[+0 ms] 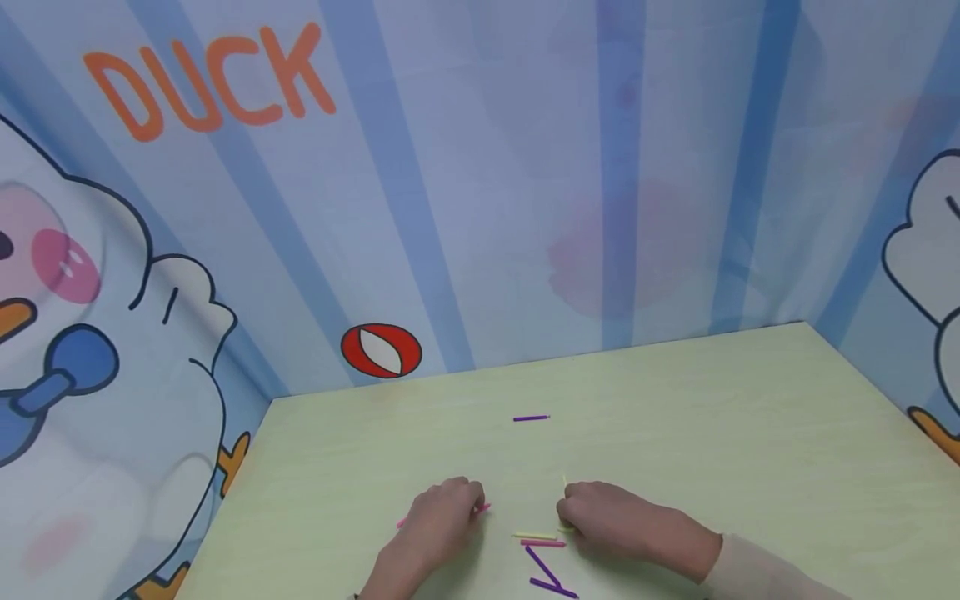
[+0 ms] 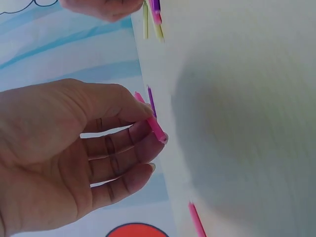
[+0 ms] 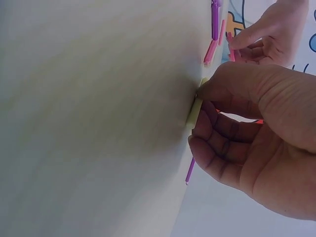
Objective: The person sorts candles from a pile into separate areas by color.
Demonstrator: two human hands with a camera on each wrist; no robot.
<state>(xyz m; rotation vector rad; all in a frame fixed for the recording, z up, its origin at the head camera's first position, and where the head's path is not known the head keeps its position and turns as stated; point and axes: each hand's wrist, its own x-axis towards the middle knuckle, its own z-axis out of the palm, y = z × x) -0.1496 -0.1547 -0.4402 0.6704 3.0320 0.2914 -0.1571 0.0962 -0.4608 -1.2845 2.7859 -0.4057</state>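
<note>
My left hand (image 1: 441, 521) pinches a pink candle (image 2: 157, 129) between thumb and fingers, just above the table. A second pink candle (image 2: 197, 219) lies on the table on the outer side of that hand. With thumb and fingertips, my right hand (image 1: 618, 518) holds a pale yellow candle (image 3: 195, 111) close over the tabletop. Between the hands, a yellow candle (image 1: 535, 536) and a pink candle (image 1: 543, 543) lie side by side. Nearer to me, one slanted purple candle (image 1: 542, 567) meets another purple candle (image 1: 553, 588) at an angle.
Farther back on the pale table (image 1: 712, 417) lies a lone purple candle (image 1: 532, 418). Behind the table hangs a blue striped cloth (image 1: 510, 167) printed with ducks and a red ball (image 1: 405, 348); it also runs along both sides.
</note>
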